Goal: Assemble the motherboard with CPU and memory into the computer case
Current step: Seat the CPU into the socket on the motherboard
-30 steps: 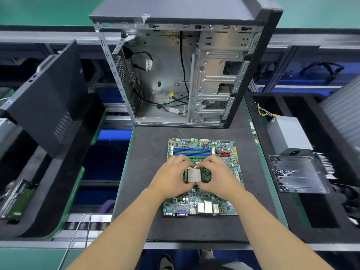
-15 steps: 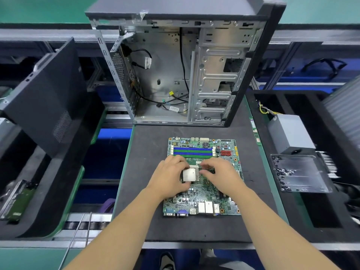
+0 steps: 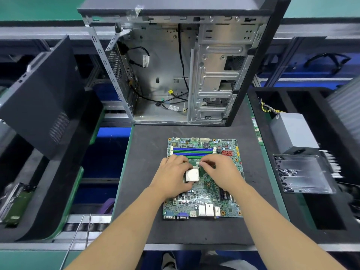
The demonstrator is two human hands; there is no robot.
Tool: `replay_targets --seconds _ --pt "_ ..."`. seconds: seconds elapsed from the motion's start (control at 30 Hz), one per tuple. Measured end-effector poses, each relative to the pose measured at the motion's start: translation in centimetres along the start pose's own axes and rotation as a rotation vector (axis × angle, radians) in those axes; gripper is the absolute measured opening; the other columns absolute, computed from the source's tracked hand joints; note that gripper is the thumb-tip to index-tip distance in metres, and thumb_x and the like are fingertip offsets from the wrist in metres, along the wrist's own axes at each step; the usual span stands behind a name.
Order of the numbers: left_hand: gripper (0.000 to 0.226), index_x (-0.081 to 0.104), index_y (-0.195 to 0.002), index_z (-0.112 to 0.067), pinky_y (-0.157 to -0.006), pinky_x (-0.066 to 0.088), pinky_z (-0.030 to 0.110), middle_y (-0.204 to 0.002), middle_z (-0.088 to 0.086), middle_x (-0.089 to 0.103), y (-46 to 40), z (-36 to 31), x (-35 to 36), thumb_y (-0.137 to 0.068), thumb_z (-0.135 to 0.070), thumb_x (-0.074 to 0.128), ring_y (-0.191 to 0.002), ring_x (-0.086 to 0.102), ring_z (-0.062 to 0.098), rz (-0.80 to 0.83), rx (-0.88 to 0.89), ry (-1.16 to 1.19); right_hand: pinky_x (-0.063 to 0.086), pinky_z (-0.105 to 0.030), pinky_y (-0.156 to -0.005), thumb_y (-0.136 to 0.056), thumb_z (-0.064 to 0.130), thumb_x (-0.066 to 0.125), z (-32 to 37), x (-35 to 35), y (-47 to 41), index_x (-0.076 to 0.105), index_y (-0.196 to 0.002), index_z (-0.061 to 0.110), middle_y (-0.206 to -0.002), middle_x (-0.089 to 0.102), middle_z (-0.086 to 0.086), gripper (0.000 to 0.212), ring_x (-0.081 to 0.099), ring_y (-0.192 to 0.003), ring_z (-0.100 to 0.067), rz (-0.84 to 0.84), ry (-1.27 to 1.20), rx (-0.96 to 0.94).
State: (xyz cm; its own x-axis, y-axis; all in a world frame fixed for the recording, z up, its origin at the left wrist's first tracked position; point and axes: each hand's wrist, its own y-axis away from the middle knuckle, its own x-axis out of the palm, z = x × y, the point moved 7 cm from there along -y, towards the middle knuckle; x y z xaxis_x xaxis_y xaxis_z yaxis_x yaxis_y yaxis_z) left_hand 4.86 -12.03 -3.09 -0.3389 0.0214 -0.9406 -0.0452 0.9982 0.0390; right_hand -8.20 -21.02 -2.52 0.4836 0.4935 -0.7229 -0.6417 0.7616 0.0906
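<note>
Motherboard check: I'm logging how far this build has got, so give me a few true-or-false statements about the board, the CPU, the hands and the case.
1. The motherboard is already mounted inside the computer case. False: it lies flat on the dark mat in front of the open case.
2. The CPU sits on the board between the two hands. True.
3. The left hand is off the board, resting on the mat. False: it rests on the board beside the CPU.
4. The right hand pinches a thin metal lever by the CPU. True.
5. The case interior holds loose cables. True.
</note>
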Motion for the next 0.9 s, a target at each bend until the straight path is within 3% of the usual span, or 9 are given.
replay_targets --seconds 0.2,0.4,0.7,0.9 --pt "0.047 0.062 -0.122 -0.032 -0.094 0.029 0.032 -0.119 -0.015 0.050 -0.42 -0.25 0.06 -0.079 -0.052 0.063 -0.114 0.039 0.012 0.024 0.020 -0.017 0.040 -0.009 -0.069 -0.098 0.029 0.063 -0.28 0.17 -0.33 0.069 -0.091 0.037 -0.083 0.065 0.026 0.012 0.060 -0.082 0.006 0.000 -0.019 0.011" --pt "0.051 0.060 -0.126 -0.033 -0.098 0.028 0.032 -0.122 -0.016 0.049 -0.44 0.09 0.22 -0.080 -0.056 0.061 -0.118 0.039 0.011 0.036 0.011 -0.017 0.043 -0.012 -0.071 -0.098 0.027 0.064 -0.52 0.20 -0.47 0.076 -0.096 0.027 -0.083 0.065 0.027 0.012 0.061 -0.083 0.006 0.004 -0.040 0.010" --pt "0.050 0.061 -0.126 -0.034 -0.098 0.027 0.034 -0.125 -0.016 0.048 -0.45 0.21 0.07 -0.081 -0.055 0.062 -0.119 0.037 0.011 0.055 0.024 0.005 0.041 -0.007 -0.072 -0.097 0.026 0.065 -0.74 0.26 -0.52 0.076 -0.095 0.027 -0.085 0.067 0.026 0.011 0.061 -0.084 0.007 -0.002 -0.063 0.008" --pt "0.044 0.062 -0.120 -0.033 -0.097 0.025 0.032 -0.123 -0.015 0.049 -0.68 -0.22 0.05 -0.081 -0.052 0.064 -0.117 0.039 0.012 0.043 0.035 0.041 0.045 -0.013 -0.072 -0.097 0.026 0.065 -0.70 0.28 -0.55 0.074 -0.091 0.031 -0.083 0.069 0.023 0.012 0.062 -0.082 0.004 -0.005 -0.067 0.006"
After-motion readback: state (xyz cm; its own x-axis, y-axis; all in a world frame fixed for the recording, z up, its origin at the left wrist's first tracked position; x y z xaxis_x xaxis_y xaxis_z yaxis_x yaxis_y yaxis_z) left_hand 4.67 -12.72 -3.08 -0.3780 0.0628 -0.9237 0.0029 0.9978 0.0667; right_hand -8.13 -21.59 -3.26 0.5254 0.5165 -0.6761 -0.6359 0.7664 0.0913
